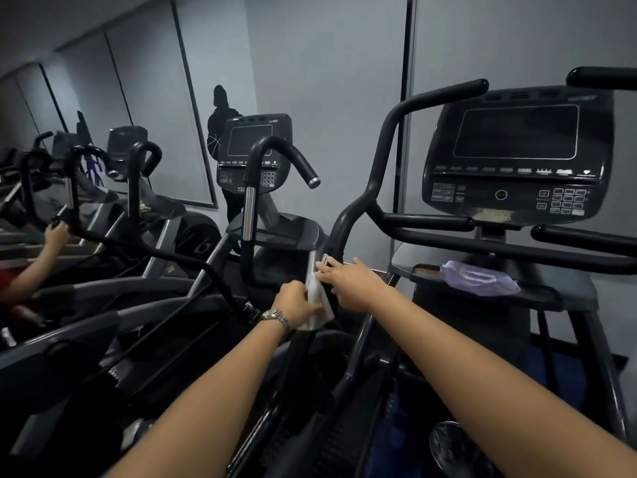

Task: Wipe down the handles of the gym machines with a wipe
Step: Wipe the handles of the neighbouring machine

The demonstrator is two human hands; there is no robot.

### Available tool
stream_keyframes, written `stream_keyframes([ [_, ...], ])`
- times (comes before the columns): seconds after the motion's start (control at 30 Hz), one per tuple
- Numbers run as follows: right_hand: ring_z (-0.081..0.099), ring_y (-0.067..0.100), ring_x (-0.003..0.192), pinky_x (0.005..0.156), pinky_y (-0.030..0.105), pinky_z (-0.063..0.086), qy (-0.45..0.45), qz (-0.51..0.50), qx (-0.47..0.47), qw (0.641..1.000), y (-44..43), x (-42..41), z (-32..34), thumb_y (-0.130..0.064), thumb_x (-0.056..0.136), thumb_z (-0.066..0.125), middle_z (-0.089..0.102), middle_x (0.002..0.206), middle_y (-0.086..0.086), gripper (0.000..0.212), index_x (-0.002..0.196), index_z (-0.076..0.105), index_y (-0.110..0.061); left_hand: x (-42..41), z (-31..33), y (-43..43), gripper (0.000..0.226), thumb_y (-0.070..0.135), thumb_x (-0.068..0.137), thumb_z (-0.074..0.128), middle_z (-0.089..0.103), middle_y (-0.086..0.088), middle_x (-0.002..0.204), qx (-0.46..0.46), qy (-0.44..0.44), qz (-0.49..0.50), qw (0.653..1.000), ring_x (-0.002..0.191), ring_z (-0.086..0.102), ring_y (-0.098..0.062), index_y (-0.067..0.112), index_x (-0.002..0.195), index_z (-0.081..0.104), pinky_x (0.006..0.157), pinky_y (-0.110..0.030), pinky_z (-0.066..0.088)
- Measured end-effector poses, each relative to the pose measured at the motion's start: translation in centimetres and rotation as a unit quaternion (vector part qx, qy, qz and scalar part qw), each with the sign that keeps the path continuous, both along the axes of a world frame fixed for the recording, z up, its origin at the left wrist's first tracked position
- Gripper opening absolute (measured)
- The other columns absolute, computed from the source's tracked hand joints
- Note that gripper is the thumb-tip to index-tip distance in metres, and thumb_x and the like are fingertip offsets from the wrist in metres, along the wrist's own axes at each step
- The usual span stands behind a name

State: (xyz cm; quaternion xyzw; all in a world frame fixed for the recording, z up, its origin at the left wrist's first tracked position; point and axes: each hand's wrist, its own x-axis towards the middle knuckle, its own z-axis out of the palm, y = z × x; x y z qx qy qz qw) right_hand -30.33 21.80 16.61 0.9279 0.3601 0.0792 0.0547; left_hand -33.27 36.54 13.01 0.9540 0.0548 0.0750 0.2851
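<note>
Both hands are working at the silver sensor section of the near machine's left moving handle (315,267); the left hand (296,300) is closing around a white wipe (319,301) and pressing it against the bar, while the right hand (348,281) is lying flat, fingers extended and not gripping, touching the handle just above the wipe; a metal watch (277,317) is sitting on the left wrist.

Judging progress, the job is looking far from finished; only this one grip is being treated, and the upper black curve of the same handle (396,132), the fixed handlebars (448,241) under the console (517,150) and the neighbouring machine's handle (250,208) are all waiting, though nothing is showing whether any were cleaned already; a purple pack of wipes (479,277) is resting on the tray (537,288) below the console, near at hand for a fresh sheet.

As for writing, the logo at the console's top corner is too blurred to read; the next console (253,153) is bearing digits low on its face that seem to begin "75", but I cannot be sure.
</note>
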Motion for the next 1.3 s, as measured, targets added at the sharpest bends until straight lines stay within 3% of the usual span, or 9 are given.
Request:
stream_keyframes([
  [0.1, 0.023, 0.018, 0.144, 0.111, 0.061, 0.018, 0.009, 0.009, 0.012, 1.0, 0.4, -0.8, -0.3, -0.006, 0.091, 0.048, 0.025, 0.156, 0.002, 0.062, 0.148, 0.025, -0.014, -0.3, 0.5, -0.9, 0.026, 0.023, 0.079, 0.065, 0.058, -0.004, 0.068, -0.016, -0.038, 0.035, 0.999, 0.069, 0.058, -0.024, 0.011, 0.062, 0.05, 0.054, -0.025, 0.038],
  [0.17, 0.016, 0.018, 0.146, 0.113, 0.062, 0.017, 0.008, 0.014, -0.003, 1.0, 0.5, -1.2, -0.5, -0.005, 0.091, 0.049, 0.02, 0.158, -0.001, 0.062, 0.148, 0.026, -0.016, -1.0, 0.0, -1.1, 0.021, 0.023, 0.08, 0.064, 0.065, -0.011, 0.08, 0.003, -0.033, 0.037, 0.999, 0.078, 0.062, -0.028, 0.011, 0.068, 0.052, 0.06, -0.027, 0.04],
  [0.27, 0.01, 0.017, 0.147, 0.114, 0.06, 0.016, 0.002, 0.009, -0.007, 1.0, 0.7, -0.8, -1.2, -0.003, 0.089, 0.048, 0.011, 0.16, -0.005, 0.067, 0.149, 0.024, -0.021, -2.0, -1.3, -0.7, 0.026, 0.03, 0.08, 0.067, 0.066, -0.012, 0.083, 0.031, -0.015, 0.029, 0.999, 0.08, 0.064, -0.027, 0.011, 0.07, 0.051, 0.06, -0.027, 0.039],
  [0.47, 0.007, 0.016, 0.148, 0.114, 0.06, 0.016, -0.006, 0.043, -0.031, 0.999, 1.8, -1.4, -2.9, -0.001, 0.088, 0.046, 0.016, 0.159, -0.006, 0.066, 0.147, 0.028, -0.024, -3.2, -3.2, 0.1, 0.03, 0.029, 0.08, 0.07, 0.067, -0.008, 0.096, 0.063, 0.019, 0.032, 0.997, 0.088, 0.065, -0.024, 0.005, 0.095, 0.061, 0.063, -0.025, 0.043],
  [0.6, 0.006, 0.015, 0.148, 0.114, 0.06, 0.01, 0.014, 0.052, -0.048, 0.997, 2.1, -2.2, -3.5, -0.008, 0.089, 0.05, 0.018, 0.158, -0.006, 0.062, 0.146, 0.032, -0.025, -3.3, -3.4, 0.3, 0.019, 0.019, 0.085, 0.064, 0.067, -0.01, 0.101, 0.058, 0.014, 0.029, 0.998, 0.092, 0.065, -0.026, 0.005, 0.098, 0.062, 0.065, -0.024, 0.042],
  [0.8, 0.015, 0.016, 0.147, 0.115, 0.058, 0.015, 0.003, 0.064, -0.006, 0.998, 2.1, -1.4, -3.9, -0.016, 0.087, 0.058, 0.025, 0.156, -0.003, 0.062, 0.145, 0.035, -0.021, -2.7, -3.0, -0.6, 0.017, 0.004, 0.082, 0.053, 0.067, -0.016, 0.099, 0.027, -0.046, 0.049, 0.997, 0.096, 0.062, -0.036, 0.002, 0.096, 0.063, 0.079, -0.035, 0.048],
  [1.0, 0.042, 0.023, 0.133, 0.118, 0.043, 0.02, 0.017, 0.101, 0.006, 0.995, 2.6, -2.3, -5.0, -0.014, 0.087, 0.055, 0.052, 0.139, 0.004, 0.036, 0.122, 0.061, -0.014, -4.4, -5.6, -0.4, 0.019, 0.003, 0.086, 0.052, 0.068, -0.012, 0.097, -0.027, -0.103, 0.068, 0.992, 0.091, 0.063, -0.033, 0.007, 0.104, 0.057, 0.068, -0.031, 0.042],
  [1.17, 0.055, 0.021, 0.094, 0.086, 0.038, 0.051, -0.017, 0.132, 0.017, 0.991, 4.3, -3.4, -6.3, -0.015, 0.088, 0.056, 0.059, 0.105, 0.004, 0.019, 0.101, 0.067, -0.009, -5.3, -7.2, 0.7, 0.011, 0.014, 0.086, 0.056, 0.064, -0.007, 0.097, -0.081, -0.094, 0.048, 0.991, 0.09, 0.064, -0.027, 0.01, 0.096, 0.054, 0.071, -0.034, 0.051],
  [1.3, 0.056, 0.024, 0.083, 0.072, 0.03, 0.047, -0.052, 0.163, 0.016, 0.985, 5.2, -4.0, -6.3, -0.016, 0.083, 0.063, 0.058, 0.095, 0.007, 0.015, 0.091, 0.07, -0.006, -5.4, -6.2, 2.1, 0.039, 0.015, 0.077, 0.071, 0.054, -0.002, 0.098, -0.098, -0.04, -0.02, 0.994, 0.088, 0.056, -0.017, 0.007, 0.111, 0.054, 0.072, -0.026, 0.045],
])
